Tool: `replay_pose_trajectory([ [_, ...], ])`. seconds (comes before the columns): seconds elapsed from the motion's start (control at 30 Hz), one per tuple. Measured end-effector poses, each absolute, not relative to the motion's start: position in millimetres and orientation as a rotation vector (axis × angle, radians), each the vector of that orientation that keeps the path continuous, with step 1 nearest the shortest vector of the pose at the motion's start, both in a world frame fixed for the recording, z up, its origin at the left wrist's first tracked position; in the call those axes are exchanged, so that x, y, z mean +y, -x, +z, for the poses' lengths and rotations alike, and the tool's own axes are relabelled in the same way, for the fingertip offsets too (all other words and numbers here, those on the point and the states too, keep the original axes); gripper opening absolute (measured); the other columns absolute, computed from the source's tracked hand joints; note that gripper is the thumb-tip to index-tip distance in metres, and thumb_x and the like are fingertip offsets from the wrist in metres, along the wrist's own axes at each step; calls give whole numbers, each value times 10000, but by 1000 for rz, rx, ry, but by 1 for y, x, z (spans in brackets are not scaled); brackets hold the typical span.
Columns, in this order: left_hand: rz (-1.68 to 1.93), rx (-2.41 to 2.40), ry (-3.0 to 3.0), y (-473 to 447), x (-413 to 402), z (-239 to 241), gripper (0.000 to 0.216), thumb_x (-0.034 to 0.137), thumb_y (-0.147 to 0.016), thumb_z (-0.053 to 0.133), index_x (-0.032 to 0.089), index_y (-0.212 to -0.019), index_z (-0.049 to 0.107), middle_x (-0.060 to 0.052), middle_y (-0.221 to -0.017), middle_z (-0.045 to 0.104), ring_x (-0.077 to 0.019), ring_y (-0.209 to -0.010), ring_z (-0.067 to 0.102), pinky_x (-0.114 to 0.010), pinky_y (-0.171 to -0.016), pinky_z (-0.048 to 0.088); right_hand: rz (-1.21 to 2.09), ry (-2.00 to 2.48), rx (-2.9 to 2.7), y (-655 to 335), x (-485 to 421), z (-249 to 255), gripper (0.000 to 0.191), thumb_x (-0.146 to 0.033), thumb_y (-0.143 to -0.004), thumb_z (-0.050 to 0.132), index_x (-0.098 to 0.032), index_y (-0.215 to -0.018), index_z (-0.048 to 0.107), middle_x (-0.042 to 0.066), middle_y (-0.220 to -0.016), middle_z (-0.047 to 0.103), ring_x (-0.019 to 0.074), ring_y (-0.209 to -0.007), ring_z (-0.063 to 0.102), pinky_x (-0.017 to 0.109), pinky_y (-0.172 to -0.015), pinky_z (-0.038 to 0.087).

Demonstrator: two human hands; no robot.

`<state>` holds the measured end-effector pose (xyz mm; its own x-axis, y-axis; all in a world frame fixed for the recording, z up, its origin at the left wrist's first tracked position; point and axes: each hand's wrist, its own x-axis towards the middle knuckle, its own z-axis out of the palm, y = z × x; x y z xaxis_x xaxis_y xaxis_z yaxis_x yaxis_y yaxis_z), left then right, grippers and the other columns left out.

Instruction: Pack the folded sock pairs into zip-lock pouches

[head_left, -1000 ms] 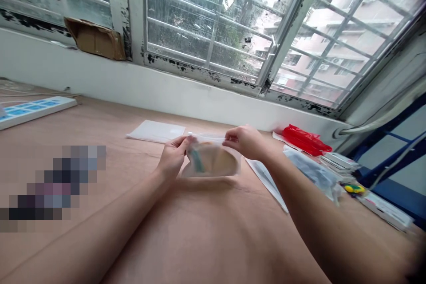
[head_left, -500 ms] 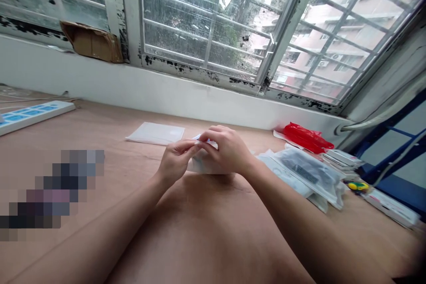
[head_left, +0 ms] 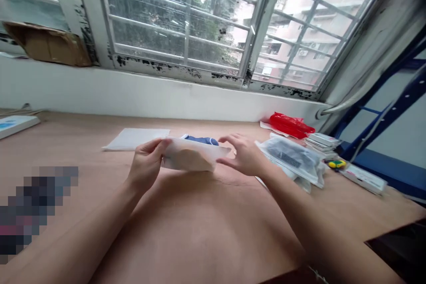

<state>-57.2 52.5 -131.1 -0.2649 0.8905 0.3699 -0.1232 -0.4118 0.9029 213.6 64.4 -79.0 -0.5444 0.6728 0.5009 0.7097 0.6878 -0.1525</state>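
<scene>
My left hand [head_left: 146, 164] is shut on the left end of a translucent plastic pouch [head_left: 189, 157], holding it just above the wooden tabletop [head_left: 206, 226]. The pouch has something tan inside, too blurred to name. My right hand [head_left: 244, 155] is open with spread fingers, close to the pouch's right corner and apparently not touching it. Behind the pouch lies a blue striped cloth item [head_left: 201, 140], partly hidden by it.
A white sheet [head_left: 135, 138] lies left of my hands. To the right are a clear bagged packet [head_left: 293, 157], a red plastic bag [head_left: 289, 125], a stack of small boxes [head_left: 321, 140] and a yellow-green object [head_left: 337, 164]. A white power strip [head_left: 15, 125] sits far left, against the white window ledge.
My hands have moved apart, and my right hand has let go of the pouch. A blue striped item now shows behind the pouch. The view has swung left.
</scene>
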Motion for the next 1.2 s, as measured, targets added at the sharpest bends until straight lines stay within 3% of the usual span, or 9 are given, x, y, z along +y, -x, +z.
replay_pose_trajectory([
  [0.1,1657,1025,-1346,51,49,-132,278,487,-759,727,213,-708,728,-7,-698,671,-181,-691,572,-259,-592,413,-146,1031,-2475,-193,63,-79,291,-407,-775,733,-191,-947,640,65,-973,672,223,-926,578,324,-828,387],
  [0.2,1611,989,-1482,48,47,-131,257,456,-797,702,221,-886,755,-55,-965,731,-241,-965,623,-291,-816,476,-18,1064,-2555,-183,63,-80,78,-268,-851,630,-202,-820,657,38,-886,677,174,-810,577,267,-708,365],
  [0.37,1711,1055,-1437,47,49,-132,340,390,-809,696,247,-1117,677,-66,-1150,684,-252,-1147,584,-357,-1020,418,-107,1310,-2376,-222,61,-61,203,-291,-908,521,-209,-826,686,30,-903,720,171,-754,599,259,-630,353],
  [0.57,1667,1106,-1479,42,48,-130,293,410,-806,670,238,-1043,686,-67,-1153,678,-264,-1156,574,-355,-1011,416,-829,1600,-2033,-313,58,-65,263,-158,-889,426,-191,-874,686,81,-1393,543,296,-1286,441,404,-1002,370],
  [0.63,1619,1130,-1494,41,48,-131,313,437,-796,669,239,-1039,687,-69,-1160,678,-275,-1140,582,-360,-993,422,-820,1649,-2258,-334,58,-89,203,-240,-880,494,-174,-884,685,115,-1395,533,319,-1310,416,445,-1073,321],
  [0.77,1540,1202,-1555,42,50,-136,354,482,-780,653,231,-1028,686,-77,-1154,675,-288,-1091,601,-366,-947,442,-713,1730,-2361,-349,63,-122,381,-457,-931,453,-160,-1033,668,147,-1421,503,345,-1335,386,489,-1088,306],
  [0.9,1454,1316,-1768,46,52,-140,337,465,-840,557,225,-1058,649,-69,-1171,652,-282,-1112,582,-405,-956,446,-709,1744,-2239,-343,83,-112,439,-473,-954,389,-184,-1217,590,135,-1361,550,309,-1267,452,452,-1027,368],
  [1.03,1301,1481,-2077,57,56,-146,289,422,-849,530,227,-1032,642,-70,-1190,610,-285,-1164,539,-411,-947,466,-756,1900,-2164,-339,108,-112,548,-527,-919,420,-239,-1382,478,116,-1505,394,355,-1361,335,520,-1076,279],
  [1.2,1077,1684,-2265,69,64,-156,253,346,-813,544,223,-1012,640,-70,-1214,594,-301,-1170,523,-470,-1030,397,-766,1943,-2087,-308,124,-119,653,-440,-805,577,-157,-1382,466,174,-1468,418,407,-1370,290,568,-1106,177],
])
